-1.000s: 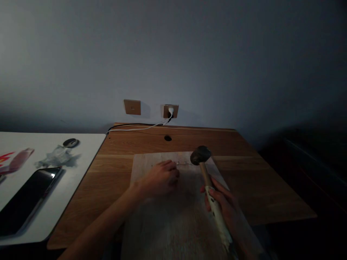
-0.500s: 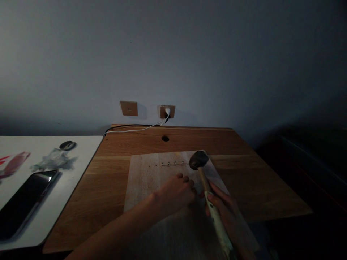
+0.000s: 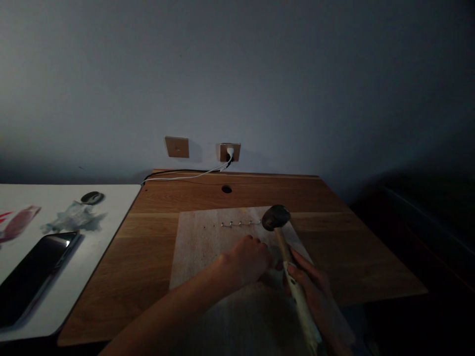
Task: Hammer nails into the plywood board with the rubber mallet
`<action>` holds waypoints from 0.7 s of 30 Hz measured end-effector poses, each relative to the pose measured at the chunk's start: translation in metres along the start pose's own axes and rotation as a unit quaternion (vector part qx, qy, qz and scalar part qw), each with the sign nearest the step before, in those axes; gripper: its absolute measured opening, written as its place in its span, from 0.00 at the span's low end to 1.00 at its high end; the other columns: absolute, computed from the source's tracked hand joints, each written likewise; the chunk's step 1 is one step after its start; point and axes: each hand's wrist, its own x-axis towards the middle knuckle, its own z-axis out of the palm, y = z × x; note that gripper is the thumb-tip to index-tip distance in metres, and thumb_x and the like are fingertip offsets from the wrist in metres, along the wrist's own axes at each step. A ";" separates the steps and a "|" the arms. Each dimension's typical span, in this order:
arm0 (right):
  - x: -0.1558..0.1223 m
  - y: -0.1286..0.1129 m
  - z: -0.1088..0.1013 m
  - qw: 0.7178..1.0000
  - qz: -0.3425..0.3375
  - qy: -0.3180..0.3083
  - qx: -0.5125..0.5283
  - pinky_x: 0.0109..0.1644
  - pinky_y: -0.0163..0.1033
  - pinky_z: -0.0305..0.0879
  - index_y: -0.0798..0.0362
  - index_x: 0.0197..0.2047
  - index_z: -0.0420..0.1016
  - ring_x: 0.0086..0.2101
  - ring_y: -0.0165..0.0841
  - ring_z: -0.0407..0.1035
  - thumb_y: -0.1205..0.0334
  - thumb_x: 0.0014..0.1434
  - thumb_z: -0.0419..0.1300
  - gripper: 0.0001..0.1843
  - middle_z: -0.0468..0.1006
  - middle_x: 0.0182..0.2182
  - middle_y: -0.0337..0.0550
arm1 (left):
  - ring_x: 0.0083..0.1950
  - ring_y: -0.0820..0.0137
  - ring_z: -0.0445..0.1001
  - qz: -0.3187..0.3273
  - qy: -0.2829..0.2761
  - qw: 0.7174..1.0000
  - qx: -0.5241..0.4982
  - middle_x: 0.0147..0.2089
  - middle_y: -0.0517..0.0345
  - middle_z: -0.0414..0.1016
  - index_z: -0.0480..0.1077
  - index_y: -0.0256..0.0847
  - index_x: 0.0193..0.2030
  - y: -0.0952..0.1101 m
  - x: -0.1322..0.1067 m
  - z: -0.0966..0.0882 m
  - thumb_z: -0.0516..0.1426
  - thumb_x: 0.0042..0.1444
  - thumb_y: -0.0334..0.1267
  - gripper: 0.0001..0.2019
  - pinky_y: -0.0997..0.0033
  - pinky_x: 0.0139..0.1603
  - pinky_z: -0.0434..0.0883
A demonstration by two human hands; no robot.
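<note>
A pale wooden board (image 3: 193, 247) lies on the desk, with a row of small shiny nails (image 3: 240, 223) standing up near its far edge. Two dark dots, perhaps holes, mark the board left of the row. My right hand (image 3: 309, 282) is wrapped round the pale handle of a mallet (image 3: 276, 218), whose dark, rounded head hovers over or rests at the row's right end; I cannot tell which. Curled and closed, my left hand (image 3: 249, 259) is just in front of the nails, beside the mallet handle. Its fingertips are hidden, along with anything between them.
The wooden desk (image 3: 129, 277) has a round cable hole (image 3: 226, 189). To the left, a white table (image 3: 79, 262) bears a phone (image 3: 35, 277), crumpled clear plastic (image 3: 76, 216), a dark round object (image 3: 92, 198) and a reddish packet (image 3: 20, 223). Cables run to a wall socket (image 3: 224, 153).
My left hand has shifted slightly right. The mallet and my right hand have also moved a little to the right, uncovering more of the nail row's right end.
</note>
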 end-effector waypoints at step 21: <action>-0.012 -0.016 0.041 0.992 0.014 -0.104 0.070 0.19 0.32 0.56 0.54 0.42 0.79 0.16 0.29 0.62 0.41 0.60 0.59 0.24 0.70 0.16 0.36 | 0.61 0.58 0.65 -0.289 0.241 0.902 -0.209 0.58 0.53 0.65 0.81 0.45 0.36 -0.121 -0.102 0.020 0.64 0.55 0.34 0.04 0.54 0.64 0.66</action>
